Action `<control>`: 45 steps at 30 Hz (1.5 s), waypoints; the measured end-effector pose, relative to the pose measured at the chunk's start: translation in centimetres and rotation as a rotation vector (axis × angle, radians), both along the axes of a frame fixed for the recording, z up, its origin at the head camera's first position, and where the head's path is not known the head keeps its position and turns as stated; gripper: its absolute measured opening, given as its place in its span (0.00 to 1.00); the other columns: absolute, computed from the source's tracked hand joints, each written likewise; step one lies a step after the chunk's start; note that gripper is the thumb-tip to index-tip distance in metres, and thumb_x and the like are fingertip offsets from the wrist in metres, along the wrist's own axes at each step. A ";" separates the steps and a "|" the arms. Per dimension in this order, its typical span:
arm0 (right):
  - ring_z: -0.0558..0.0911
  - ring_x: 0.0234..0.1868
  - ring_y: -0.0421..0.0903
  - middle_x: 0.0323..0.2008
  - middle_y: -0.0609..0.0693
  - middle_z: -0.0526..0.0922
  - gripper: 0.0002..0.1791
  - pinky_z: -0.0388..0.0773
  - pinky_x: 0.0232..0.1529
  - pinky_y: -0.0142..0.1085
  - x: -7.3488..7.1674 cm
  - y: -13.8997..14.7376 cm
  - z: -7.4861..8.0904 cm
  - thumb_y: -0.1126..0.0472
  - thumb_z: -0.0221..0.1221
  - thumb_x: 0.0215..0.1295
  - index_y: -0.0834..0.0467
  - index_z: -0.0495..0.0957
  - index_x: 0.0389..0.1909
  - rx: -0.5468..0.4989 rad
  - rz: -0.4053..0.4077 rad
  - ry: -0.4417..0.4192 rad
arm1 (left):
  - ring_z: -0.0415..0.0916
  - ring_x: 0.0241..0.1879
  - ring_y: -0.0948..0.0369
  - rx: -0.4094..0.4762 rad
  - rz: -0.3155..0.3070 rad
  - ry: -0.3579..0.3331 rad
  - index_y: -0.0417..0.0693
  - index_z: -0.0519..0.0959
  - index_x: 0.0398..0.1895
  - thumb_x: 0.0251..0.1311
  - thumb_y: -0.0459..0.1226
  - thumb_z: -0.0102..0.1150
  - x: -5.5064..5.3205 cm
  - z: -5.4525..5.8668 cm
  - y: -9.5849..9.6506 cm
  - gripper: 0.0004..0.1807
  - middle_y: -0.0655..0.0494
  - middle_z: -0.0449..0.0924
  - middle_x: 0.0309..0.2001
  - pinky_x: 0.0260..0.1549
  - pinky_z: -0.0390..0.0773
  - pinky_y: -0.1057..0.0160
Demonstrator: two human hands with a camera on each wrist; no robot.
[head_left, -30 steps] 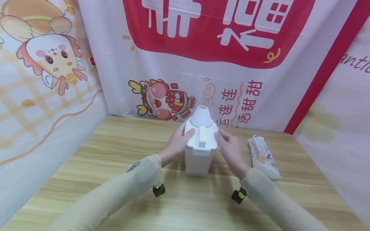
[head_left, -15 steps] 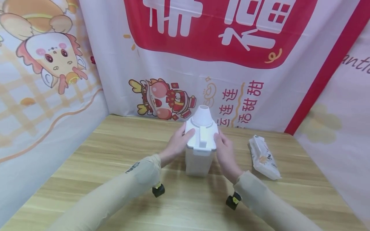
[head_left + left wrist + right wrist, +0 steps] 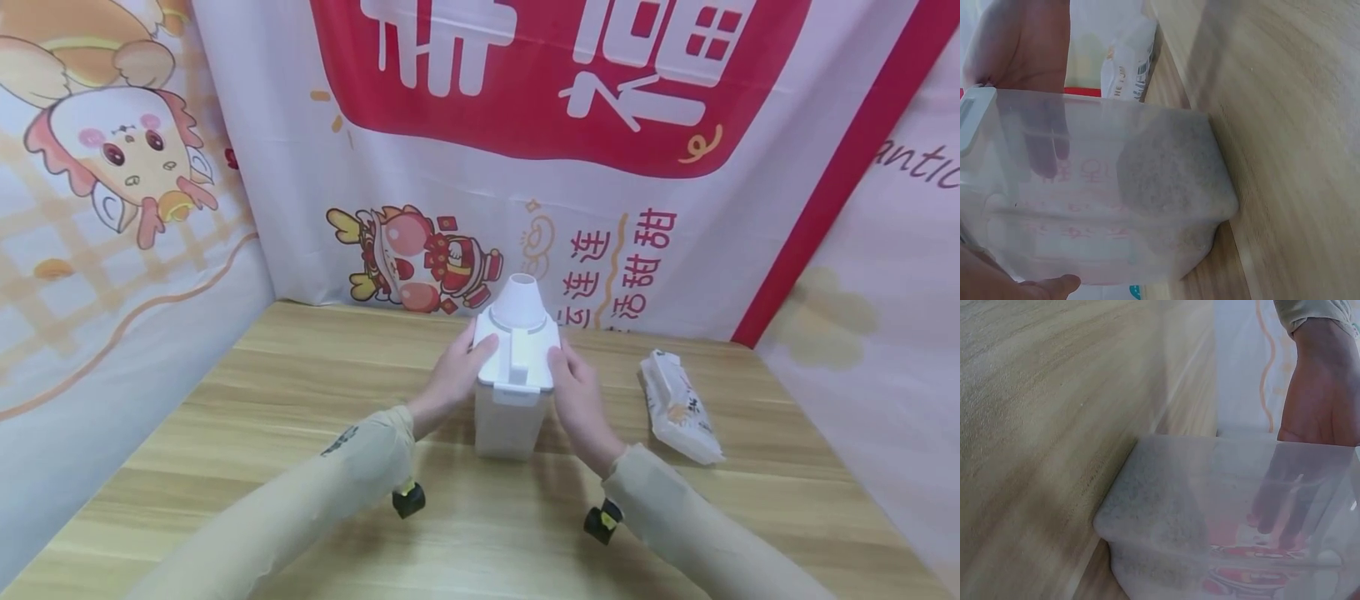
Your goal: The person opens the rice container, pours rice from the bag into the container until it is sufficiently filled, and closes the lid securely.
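Note:
A translucent plastic storage container (image 3: 510,425) stands upright on the table, with a white lid (image 3: 491,367) and a white cone-shaped cap (image 3: 519,304) on top. My left hand (image 3: 450,379) holds its left upper side, thumb on the lid's edge. On the opposite side my right hand (image 3: 581,400) grips it the same way, thumb at the lid's right edge. Pale, grainy contents (image 3: 1166,169) fill the lower part in the left wrist view. Through the clear wall, the far hand's fingers show in both wrist views. From the head view, the fingers behind the container are partly hidden.
A white printed plastic packet (image 3: 681,408) lies on the wooden table (image 3: 300,367) to the right of the container. Printed cloth (image 3: 420,175) hangs behind and along both sides. A small black camera hangs under each wrist.
My right wrist has swung slightly left and closer to the container, the thumb settling along the lid's edge. The left hand and the container keep their places; the view has shifted slightly.

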State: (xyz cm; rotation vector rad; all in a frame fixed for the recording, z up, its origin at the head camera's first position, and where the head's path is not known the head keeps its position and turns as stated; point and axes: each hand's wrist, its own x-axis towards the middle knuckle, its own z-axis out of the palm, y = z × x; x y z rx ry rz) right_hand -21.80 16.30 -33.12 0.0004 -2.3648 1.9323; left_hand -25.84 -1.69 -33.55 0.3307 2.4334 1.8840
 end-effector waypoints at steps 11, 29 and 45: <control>0.51 0.74 0.44 0.76 0.48 0.52 0.32 0.48 0.72 0.44 -0.1 0.0 0.0 0.45 0.37 0.79 0.53 0.50 0.77 0.039 0.010 0.011 | 0.43 0.74 0.57 0.025 0.027 -0.048 0.54 0.46 0.79 0.73 0.55 0.41 0.2 0.2 0.4 0.37 0.57 0.46 0.77 0.70 0.48 0.49; 0.59 0.72 0.48 0.73 0.51 0.61 0.28 0.57 0.70 0.46 -1.1 0.1 0.1 0.51 0.42 0.79 0.57 0.59 0.74 -0.050 0.011 -0.055 | 0.43 0.74 0.57 0.018 0.067 -0.084 0.53 0.44 0.79 0.72 0.57 0.41 0.2 -0.1 0.4 0.39 0.58 0.45 0.77 0.70 0.48 0.49; 0.62 0.70 0.53 0.70 0.58 0.64 0.27 0.59 0.69 0.48 -0.9 0.3 0.2 0.52 0.41 0.79 0.64 0.63 0.70 -0.131 0.051 -0.095 | 0.41 0.75 0.56 0.004 0.042 -0.039 0.51 0.42 0.80 0.74 0.54 0.39 0.5 0.1 0.4 0.38 0.56 0.43 0.78 0.71 0.45 0.50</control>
